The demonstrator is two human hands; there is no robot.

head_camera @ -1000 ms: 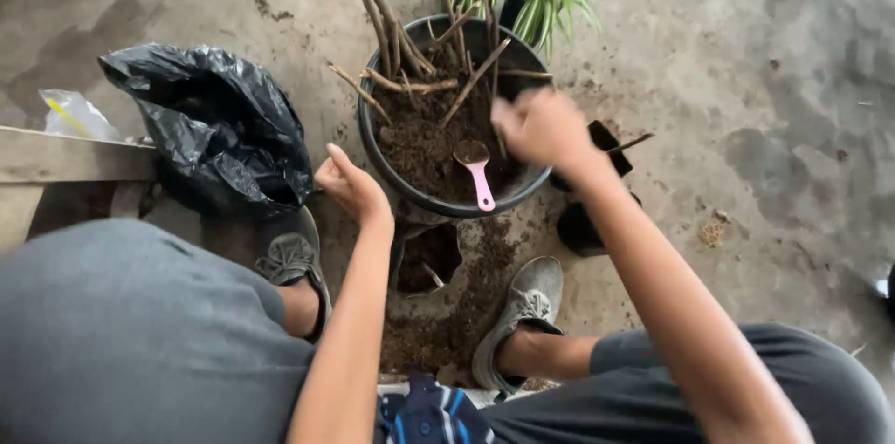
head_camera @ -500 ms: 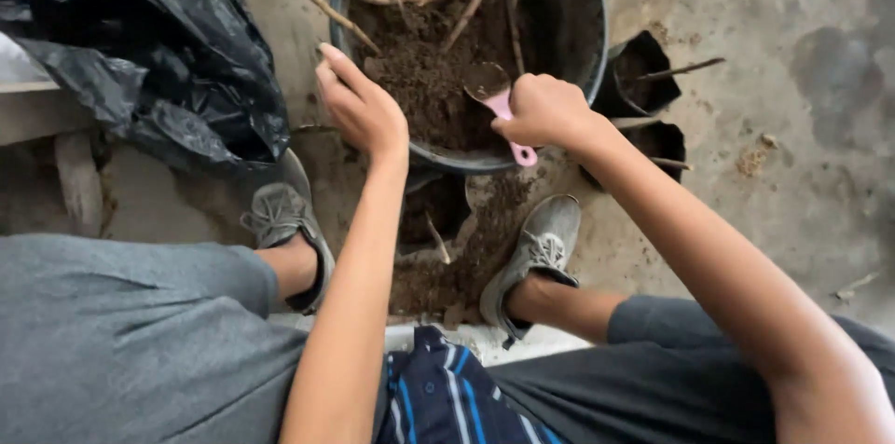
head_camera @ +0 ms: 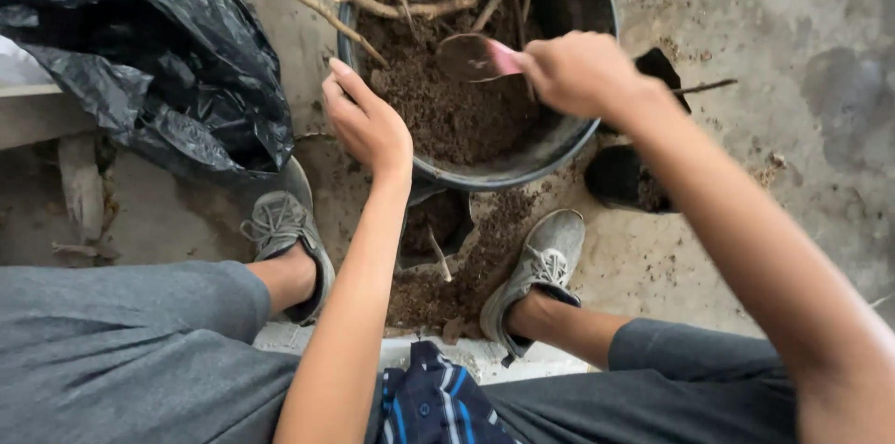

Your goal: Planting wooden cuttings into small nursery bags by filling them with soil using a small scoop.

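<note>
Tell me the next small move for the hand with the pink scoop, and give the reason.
Probably dip the pink scoop into the soil in the black tub. The right hand holds it by the handle just above the soil, its bowl looks near empty, and the left hand rests at the tub's rim.

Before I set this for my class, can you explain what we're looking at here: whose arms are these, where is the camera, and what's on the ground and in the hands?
The camera is worn on a person's head and looks down, so both arms are that person's own. The right hand has a grip on a pink scoop over a black tub of dark soil and dry sticks. The left hand is open at the tub's near rim, holding nothing. On the concrete floor lie a black plastic bag, small black pots, spilled soil and the person's grey shoes.
</note>
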